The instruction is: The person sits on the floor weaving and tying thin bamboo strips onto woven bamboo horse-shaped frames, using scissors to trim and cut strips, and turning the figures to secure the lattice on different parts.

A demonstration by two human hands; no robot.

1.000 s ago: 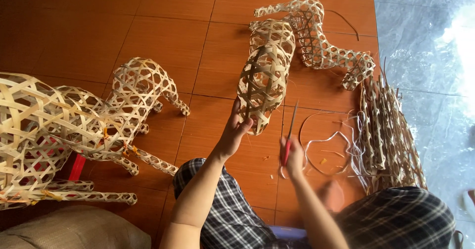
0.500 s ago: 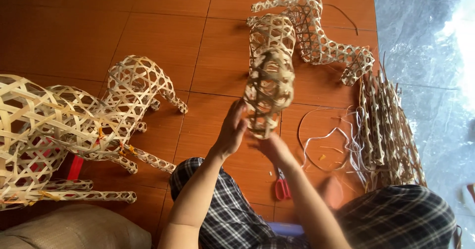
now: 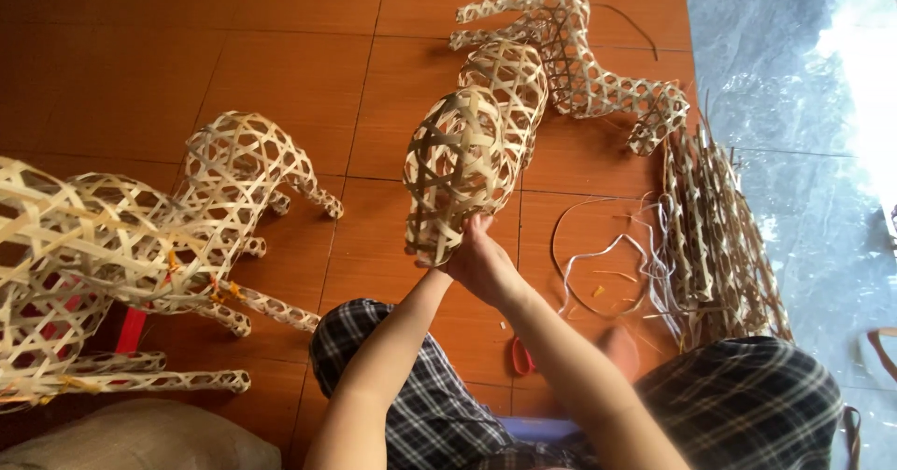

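Orange tiled floor (image 3: 280, 49), woven animal frames at left. Both hands at frame centre: right hand (image 3: 486, 264) closed on the base of the woven bamboo piece (image 3: 462, 166); left hand (image 3: 447, 263) mostly hidden, grip unclear. Step looks like checking or turning it; red scissors (image 3: 520, 356) lie below.

The woven bamboo body (image 3: 462, 166) sits in the middle of the frame, above both hands (image 3: 481, 263). Woven animal frames (image 3: 159, 246) stand at the left. A pile of bamboo strips (image 3: 715, 236) lies at the right (scissors (image 3: 521, 356) lie below the hands).
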